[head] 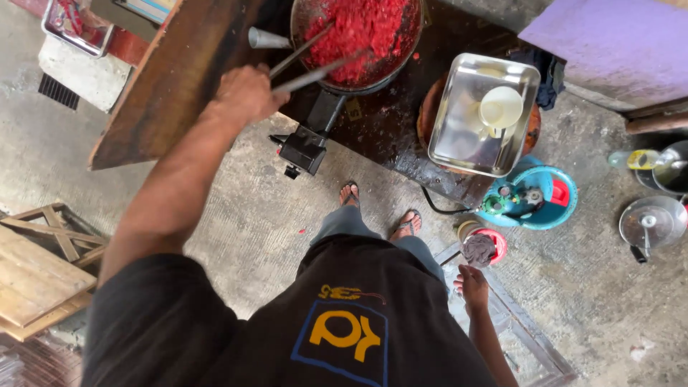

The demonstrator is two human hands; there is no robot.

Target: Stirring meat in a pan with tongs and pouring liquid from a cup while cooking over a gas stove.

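My left hand [245, 93] reaches forward and grips the handles of two long metal utensils [308, 63]. Their far ends are buried in a coarse red paste [362, 29] that fills a dark wok [412, 54] at the top of the view. The wok sits on a black burner [308, 143] on a dark, stained table [380, 122]. My right hand [471, 285] hangs at my side, fingers loosely apart and holding nothing, just below a small red tub [481, 247] on the ground. My sandalled feet stand on the concrete in front of the table.
A steel tray [459, 136] holding a white ladle [500, 107] rests to the right of the wok. A blue gas cylinder [530, 197] stands on the floor, with a glass pot lid [652, 222] further right. A wooden board [172, 79] and a wooden crate [36, 265] lie at the left.
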